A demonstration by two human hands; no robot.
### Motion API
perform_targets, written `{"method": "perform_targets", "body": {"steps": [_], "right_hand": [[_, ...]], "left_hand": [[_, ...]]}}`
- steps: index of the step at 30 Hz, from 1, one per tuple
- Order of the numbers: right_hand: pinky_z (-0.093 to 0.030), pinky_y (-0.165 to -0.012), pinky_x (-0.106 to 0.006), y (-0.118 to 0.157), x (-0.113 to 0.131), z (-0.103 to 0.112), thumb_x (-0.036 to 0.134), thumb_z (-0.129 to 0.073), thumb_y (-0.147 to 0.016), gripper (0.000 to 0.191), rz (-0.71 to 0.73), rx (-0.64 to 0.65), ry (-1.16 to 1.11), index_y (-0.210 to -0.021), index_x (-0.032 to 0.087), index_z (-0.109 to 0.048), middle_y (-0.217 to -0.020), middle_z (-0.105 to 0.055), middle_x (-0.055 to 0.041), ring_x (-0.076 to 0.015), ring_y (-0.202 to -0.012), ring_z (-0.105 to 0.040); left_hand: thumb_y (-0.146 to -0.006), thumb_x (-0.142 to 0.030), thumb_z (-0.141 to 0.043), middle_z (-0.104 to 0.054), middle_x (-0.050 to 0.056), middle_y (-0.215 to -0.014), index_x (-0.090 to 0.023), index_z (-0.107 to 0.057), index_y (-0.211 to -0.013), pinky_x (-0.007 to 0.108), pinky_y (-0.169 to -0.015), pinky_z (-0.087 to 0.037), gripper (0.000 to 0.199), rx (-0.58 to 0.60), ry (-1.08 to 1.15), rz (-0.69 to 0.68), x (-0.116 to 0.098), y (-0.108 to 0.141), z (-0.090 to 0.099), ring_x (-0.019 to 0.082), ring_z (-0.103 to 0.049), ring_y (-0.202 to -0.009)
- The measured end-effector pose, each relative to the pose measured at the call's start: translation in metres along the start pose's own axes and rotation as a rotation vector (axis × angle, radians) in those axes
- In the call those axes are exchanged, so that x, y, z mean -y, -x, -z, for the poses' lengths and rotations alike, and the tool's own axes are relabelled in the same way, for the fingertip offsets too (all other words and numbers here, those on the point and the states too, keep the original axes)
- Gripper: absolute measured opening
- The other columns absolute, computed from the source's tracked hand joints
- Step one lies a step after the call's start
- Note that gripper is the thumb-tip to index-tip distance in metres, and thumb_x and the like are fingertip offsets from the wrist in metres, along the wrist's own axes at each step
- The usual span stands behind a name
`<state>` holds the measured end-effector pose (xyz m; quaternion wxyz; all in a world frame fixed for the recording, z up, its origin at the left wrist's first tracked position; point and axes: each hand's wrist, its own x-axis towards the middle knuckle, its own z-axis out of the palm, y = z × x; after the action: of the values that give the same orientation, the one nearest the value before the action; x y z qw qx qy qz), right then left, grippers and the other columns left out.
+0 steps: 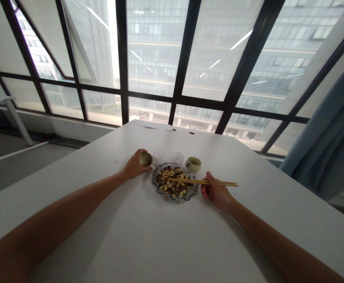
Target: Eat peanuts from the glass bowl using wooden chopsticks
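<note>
My left hand (135,165) is closed around a small green cup (146,159), tilted so that its inside faces me; a little something dark lies at its bottom. Between my hands stands a scalloped clear glass bowl (176,199), filled with a mix of dark seeds and pale nuts (172,188). My right hand (216,192) grips a pair of wooden chopsticks (201,182), their tips among the nuts in the bowl. Just behind the bowl's right side sits a second green cup (193,164) with a dark character on it, upright and touched by neither hand.
Two clear plastic cups (177,158) stand behind the bowl. Papers (152,125) and a small brown object (191,133) lie toward the far edge of the white table (148,243). Beyond are tall windows, with a blue curtain (322,145) at the right.
</note>
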<state>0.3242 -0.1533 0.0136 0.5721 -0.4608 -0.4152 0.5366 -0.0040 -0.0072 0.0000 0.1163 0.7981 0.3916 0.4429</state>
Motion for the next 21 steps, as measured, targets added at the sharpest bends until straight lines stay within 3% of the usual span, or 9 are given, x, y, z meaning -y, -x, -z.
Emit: {"method": "perform_targets", "body": {"steps": [21], "right_hand": [[-0.036, -0.035, -0.02, 0.0015, 0.0022, -0.0029, 0.064, -0.085, -0.057, 0.054, 0.002, -0.023, 0.065, -0.062, 0.018, -0.057, -0.045, -0.059, 0.0026, -0.0087, -0.034, -0.048]], "left_hand": [[-0.066, -0.039, -0.081, -0.059, 0.013, -0.127, -0.02, -0.05, -0.126, 0.047, -0.104, -0.048, 0.07, 0.001, -0.06, -0.013, 0.0041, -0.0015, -0.0012, 0.031, -0.059, -0.118]]}}
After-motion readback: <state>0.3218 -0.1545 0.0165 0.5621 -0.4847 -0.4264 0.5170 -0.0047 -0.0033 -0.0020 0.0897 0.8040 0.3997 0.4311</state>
